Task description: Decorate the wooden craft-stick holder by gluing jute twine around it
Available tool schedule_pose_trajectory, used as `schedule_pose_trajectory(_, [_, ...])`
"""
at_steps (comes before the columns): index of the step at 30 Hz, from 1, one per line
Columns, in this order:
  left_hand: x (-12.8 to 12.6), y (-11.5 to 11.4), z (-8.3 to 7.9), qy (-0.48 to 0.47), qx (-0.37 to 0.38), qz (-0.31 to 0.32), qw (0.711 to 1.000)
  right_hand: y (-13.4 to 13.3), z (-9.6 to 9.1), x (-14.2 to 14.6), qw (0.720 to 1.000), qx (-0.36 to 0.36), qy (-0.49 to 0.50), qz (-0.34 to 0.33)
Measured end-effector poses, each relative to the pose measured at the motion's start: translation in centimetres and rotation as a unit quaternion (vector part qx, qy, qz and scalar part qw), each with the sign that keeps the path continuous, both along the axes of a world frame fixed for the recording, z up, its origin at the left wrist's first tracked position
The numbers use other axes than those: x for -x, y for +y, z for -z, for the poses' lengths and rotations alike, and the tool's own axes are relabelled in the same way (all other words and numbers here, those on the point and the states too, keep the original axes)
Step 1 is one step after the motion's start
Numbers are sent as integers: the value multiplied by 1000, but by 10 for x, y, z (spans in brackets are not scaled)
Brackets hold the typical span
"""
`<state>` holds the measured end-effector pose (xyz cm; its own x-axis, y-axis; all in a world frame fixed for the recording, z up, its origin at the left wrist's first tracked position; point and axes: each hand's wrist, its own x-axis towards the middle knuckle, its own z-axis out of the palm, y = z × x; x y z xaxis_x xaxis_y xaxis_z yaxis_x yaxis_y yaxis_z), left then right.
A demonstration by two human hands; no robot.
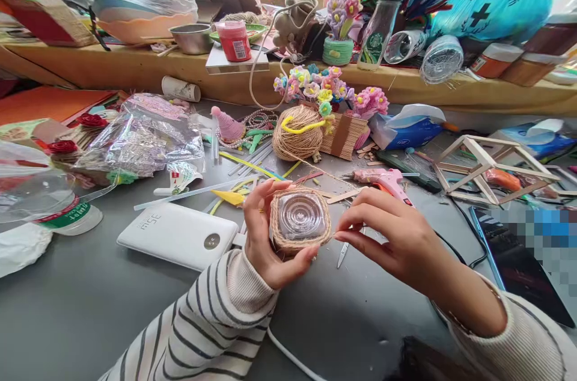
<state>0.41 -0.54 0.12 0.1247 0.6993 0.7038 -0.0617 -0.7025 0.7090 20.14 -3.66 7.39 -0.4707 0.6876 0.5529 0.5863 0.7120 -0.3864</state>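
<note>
My left hand (pixel 270 243) is wrapped round a small clear plastic container (pixel 302 216), tilted so that its ringed, squarish base faces me. Jute twine (pixel 300 244) is wound round its sides. At the container's right edge, my right hand (pixel 387 237) pinches the twine between thumb and forefinger. A strand runs from the large ball of twine (pixel 295 143) toward my right hand, then passes out of sight behind it. Below the right fingertips, a pointed metal blade (pixel 343 253) lies on the table, partly hidden. Just beyond that hand rests a pink glue gun (pixel 381 179).
A white power bank (pixel 178 235) lies left of my left hand. Wooden stick frames (pixel 491 167) and a phone (pixel 509 267) are at the right. Craft sticks (pixel 345 137) stand behind the ball. A plastic bottle (pixel 67 213) lies far left. A crowded shelf (pixel 225 83) spans the back.
</note>
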Motion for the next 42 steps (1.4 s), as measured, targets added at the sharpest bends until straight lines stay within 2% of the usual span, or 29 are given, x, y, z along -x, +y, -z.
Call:
schedule_pose_trajectory(4, [4, 0, 1, 63, -30, -33, 997, -1, -3, -5, 999, 4, -31, -11])
schedule_pose_trajectory(9, [7, -2, -3, 134, -132, -103, 977, -2, -8, -11, 998, 21, -60, -26])
schedule_pose_trajectory(14, [6, -4, -4, 157, -93, -112, 977, -3, -10, -13, 997, 22, -69, -23])
schedule_pose_trajectory(17, [5, -4, -3, 150, -56, -97, 982, -3, -9, -13, 997, 22, -65, -25])
schedule_pose_trajectory(22, [4, -1, -2, 105, -40, -60, 992, -3, -9, -13, 998, 8, -57, -18])
schedule_pose_trajectory(27, [3, 0, -2, 7, 19, 25, 999, -3, -14, -13, 999, 7, -24, -31])
schedule_pose_trajectory(32, [4, -3, -2, -33, 85, 98, 991, -6, -19, -8, 999, -9, 7, -41])
schedule_pose_trajectory(42, [1, -6, -2, -73, 124, 124, 982, -7, -14, -3, 999, 11, 48, -11])
